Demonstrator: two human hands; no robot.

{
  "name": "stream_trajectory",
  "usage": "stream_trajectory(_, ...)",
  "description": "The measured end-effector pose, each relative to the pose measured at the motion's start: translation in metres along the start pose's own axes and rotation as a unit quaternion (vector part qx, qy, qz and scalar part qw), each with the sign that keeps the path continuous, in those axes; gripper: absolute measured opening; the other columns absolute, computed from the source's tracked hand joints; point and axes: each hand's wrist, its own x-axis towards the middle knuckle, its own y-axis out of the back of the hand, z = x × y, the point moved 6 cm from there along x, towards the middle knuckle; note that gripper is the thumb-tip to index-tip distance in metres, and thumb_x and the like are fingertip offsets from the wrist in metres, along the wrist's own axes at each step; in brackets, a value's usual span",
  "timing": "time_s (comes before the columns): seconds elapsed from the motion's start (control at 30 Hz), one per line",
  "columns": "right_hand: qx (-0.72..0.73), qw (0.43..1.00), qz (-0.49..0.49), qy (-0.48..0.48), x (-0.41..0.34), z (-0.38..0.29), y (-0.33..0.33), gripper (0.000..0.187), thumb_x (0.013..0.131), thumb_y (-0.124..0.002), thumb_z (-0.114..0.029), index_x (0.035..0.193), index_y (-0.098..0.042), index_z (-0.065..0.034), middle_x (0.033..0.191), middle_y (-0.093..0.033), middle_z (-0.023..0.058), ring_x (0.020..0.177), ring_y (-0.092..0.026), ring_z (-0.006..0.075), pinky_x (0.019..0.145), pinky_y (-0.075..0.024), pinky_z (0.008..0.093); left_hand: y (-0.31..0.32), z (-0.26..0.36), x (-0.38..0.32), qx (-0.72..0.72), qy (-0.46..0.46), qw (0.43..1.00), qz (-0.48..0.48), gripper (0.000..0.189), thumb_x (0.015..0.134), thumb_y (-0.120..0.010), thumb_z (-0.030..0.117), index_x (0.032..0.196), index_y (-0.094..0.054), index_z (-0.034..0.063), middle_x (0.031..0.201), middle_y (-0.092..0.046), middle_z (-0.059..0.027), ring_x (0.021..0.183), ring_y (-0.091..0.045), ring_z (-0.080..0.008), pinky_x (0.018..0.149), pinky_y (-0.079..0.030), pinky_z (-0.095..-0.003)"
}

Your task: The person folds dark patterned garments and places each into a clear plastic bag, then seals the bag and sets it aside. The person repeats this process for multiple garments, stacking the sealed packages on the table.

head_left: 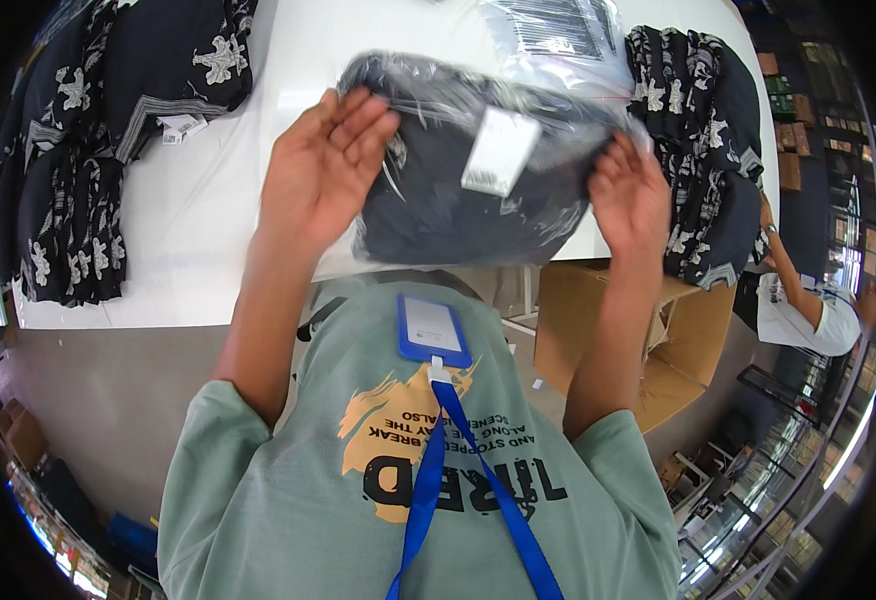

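A clear plastic bag (408, 97) with a folded dark garment (438, 202) inside is in front of me at the table's near edge. A white tag (502, 151) bearing print shows on the garment. My left hand (329, 161) holds the bag's upper left corner, palm partly showing and fingertips at the film. At the upper right corner, the fingers of my right hand (629, 191) curl around the plastic. Both thumbs are hard to make out.
On the white table (198, 247), black patterned garments (70, 217) lie at left and more folded garments (697, 150) at right. Plastic bags (558, 45) lie beyond my bag. A cardboard box (580, 322) stands below the right edge. Another person (805, 307) is at far right.
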Motion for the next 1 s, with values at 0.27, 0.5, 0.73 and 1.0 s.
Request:
stream_trajectory(0.27, -0.814, 0.508, 0.019, 0.281, 0.014, 0.156, -0.003, 0.063, 0.099, -0.057, -0.048, 0.150, -0.049, -0.0111, 0.150, -0.048, 0.0216, 0.140, -0.042, 0.0439, 0.114, -0.0293, 0.0642, 0.055, -0.078, 0.041, 0.899, -0.194, 0.386, -0.076, 0.070, 0.100, -0.056, 0.049, 0.157, -0.038, 0.0139, 0.166, -0.029, -0.0129, 0.157, -0.018, -0.0342, 0.119, -0.012, -0.0719)
stream_trajectory(0.5, -0.829, 0.470, 0.041, 0.301, 0.000, 0.162, 0.002, 0.060, 0.101, -0.055, -0.047, 0.147, -0.052, -0.0099, 0.159, -0.038, 0.0215, 0.151, -0.026, 0.0436, 0.114, -0.0147, 0.0759, 0.059, -0.033, 0.019, 0.800, -0.418, 0.430, 0.016, 0.061, 0.091, -0.071, 0.031, 0.145, -0.052, 0.0095, 0.152, -0.048, -0.0158, 0.147, -0.037, -0.0367, 0.119, -0.026, -0.0603)
stream_trajectory(0.73, -0.679, 0.629, -0.029, 0.376, -0.033, 0.166, -0.031, 0.025, 0.094, -0.068, -0.013, 0.116, -0.067, -0.0022, 0.124, -0.065, 0.0180, 0.125, -0.055, 0.0381, 0.108, -0.0416, 0.0465, 0.138, 0.072, 0.051, 0.790, -0.225, 0.507, 0.261, 0.052, 0.080, -0.079, 0.036, 0.119, -0.068, 0.0026, 0.122, -0.064, -0.0188, 0.118, -0.057, -0.0384, 0.090, -0.050, -0.0519)
stream_trajectory(1.0, -0.571, 0.710, -0.206, 0.357, -0.027, 0.175, -0.102, 0.019, 0.086, -0.071, 0.001, 0.104, -0.070, -0.0031, 0.103, -0.068, 0.0121, 0.091, -0.065, 0.0294, 0.080, -0.0523, 0.0364, 0.113, 0.092, 0.047, 0.730, -0.192, 0.638, 0.150, 0.052, 0.092, -0.069, 0.043, 0.109, -0.064, -0.0057, 0.080, -0.067, -0.0210, 0.081, -0.069, -0.0322, 0.076, -0.052, -0.0435)
